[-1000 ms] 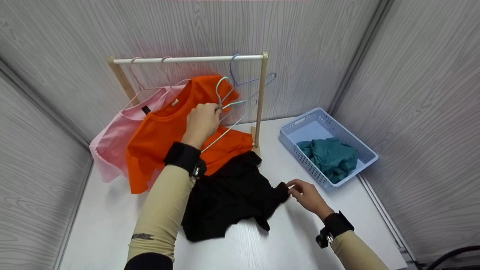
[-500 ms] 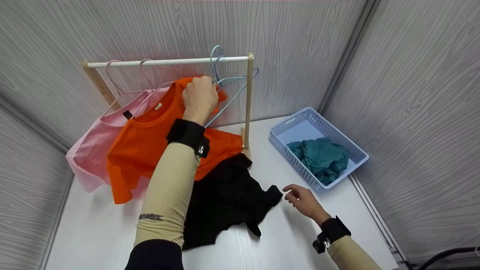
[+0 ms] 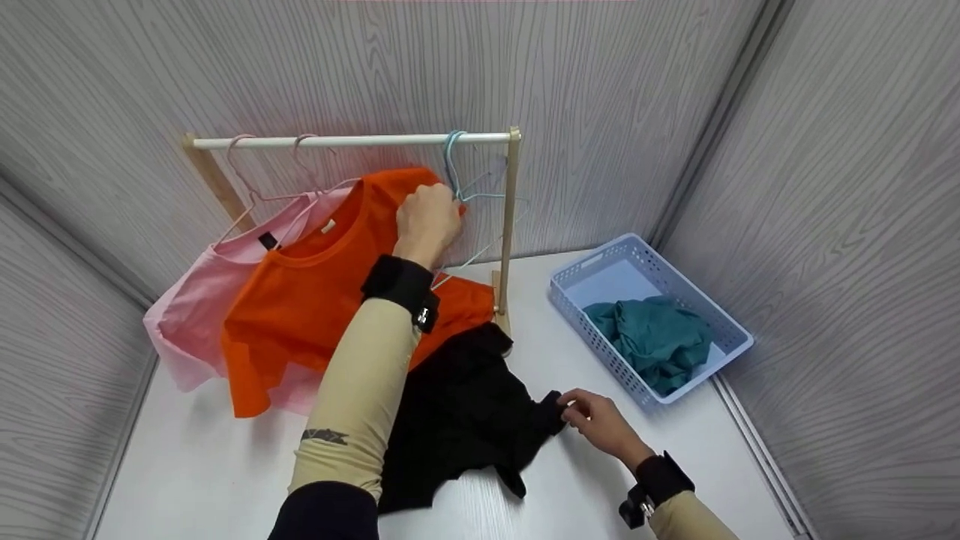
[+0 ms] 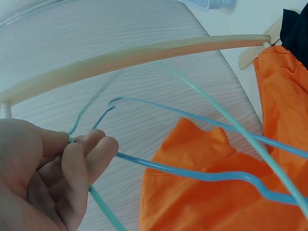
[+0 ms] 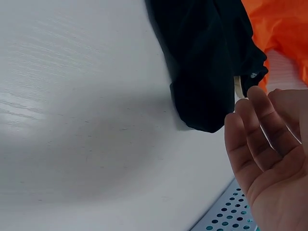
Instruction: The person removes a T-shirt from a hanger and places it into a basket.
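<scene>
Thumb and forefinger of my left hand (image 3: 427, 221) pinch a light green hanger (image 4: 103, 207) just below its hook. That hook now sits at the rail (image 3: 375, 140) of the small rack, close beside a blue hanger (image 4: 207, 175), which passes behind my fingers. My right hand (image 3: 604, 427) is low on the right, fingers relaxed, at the sleeve end of a black garment (image 3: 472, 405) lying on the table. Whether its fingertips touch the cloth I cannot tell. The right wrist view shows nothing gripped in that palm.
An orange top (image 3: 315, 292) and a pink top (image 3: 202, 292) hang on pink hangers at the rack's left. The rack's right post (image 3: 510, 225) stands beside my left hand. A pale blue basket (image 3: 611, 285) with a teal garment (image 3: 660, 337) stands right.
My left hand has lifted the green hanger from below the rail and brought its hook over and down onto it. My right hand has stayed near the black sleeve.
</scene>
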Tool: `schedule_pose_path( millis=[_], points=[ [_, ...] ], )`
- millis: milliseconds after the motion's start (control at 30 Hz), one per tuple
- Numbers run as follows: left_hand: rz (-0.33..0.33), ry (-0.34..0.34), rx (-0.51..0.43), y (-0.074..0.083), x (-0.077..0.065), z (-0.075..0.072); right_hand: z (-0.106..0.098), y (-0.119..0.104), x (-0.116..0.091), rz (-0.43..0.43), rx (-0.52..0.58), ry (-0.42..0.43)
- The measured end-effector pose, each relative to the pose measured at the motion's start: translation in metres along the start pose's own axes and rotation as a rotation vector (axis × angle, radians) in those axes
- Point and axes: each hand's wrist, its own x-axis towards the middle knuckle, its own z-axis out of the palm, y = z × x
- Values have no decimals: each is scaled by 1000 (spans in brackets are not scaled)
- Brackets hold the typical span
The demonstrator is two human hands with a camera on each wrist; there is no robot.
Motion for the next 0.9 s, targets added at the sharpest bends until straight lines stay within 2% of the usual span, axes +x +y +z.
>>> schedule_pose_path(
  millis=[167, 267, 467, 567, 667, 767, 900],
  points=[
    [26, -29, -15, -1, -9, -3, 2, 3, 4, 4, -7, -2],
    [30, -23, -7, -5, -12, -8, 2, 3, 9, -4, -24, -3],
    [69, 27, -19, -26, -27, -20, 9, -3, 27, -55, -112, -13],
    [102, 59, -39, -44, -43, -23, 15, -11, 38, -42, -212, 7],
    [120, 61, -53, -67, -64, -19, 25, -23, 49, -2, -323, 12],
    [110, 34, -65, -92, -88, -9, 41, -37, 58, 30, -394, 10],
    [72, -14, -78, -119, -120, 12, 68, -54, 74, 75, -405, -9]
  ],
)
